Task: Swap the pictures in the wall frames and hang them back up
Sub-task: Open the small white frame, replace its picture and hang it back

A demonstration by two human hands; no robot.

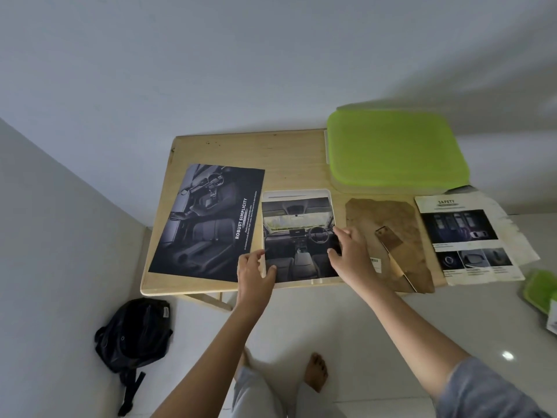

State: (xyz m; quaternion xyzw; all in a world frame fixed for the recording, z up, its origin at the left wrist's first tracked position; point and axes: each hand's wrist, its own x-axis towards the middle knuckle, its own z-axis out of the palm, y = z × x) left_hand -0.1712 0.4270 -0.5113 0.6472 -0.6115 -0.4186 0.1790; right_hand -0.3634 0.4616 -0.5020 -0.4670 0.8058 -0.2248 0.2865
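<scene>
- Pinching the frame [298, 236] by its side edges: left hand [254, 273], right hand [349, 251], fingers curled.
- Poster [208, 221] just left of frame, board [388, 236] just right.
- Frame's long axis points at wall [241, 70].

- White frame [298, 193] lies flat, face up, with the dashboard picture [297, 236] sitting in it.
- Dark ROBUST SIMPLICITY print [208, 221] lies loose just left of it, slightly tilted.
- Brown backing board [391, 218] lies to the right, stand side up.
- SAFETY sheet [464, 230] lies beyond it, face up.

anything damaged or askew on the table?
Brown backing board, right of the frame, has ragged, torn-looking edges. Dark ROBUST SIMPLICITY print lies skewed to the table edge. Paper under the SAFETY sheet looks crumpled.
</scene>
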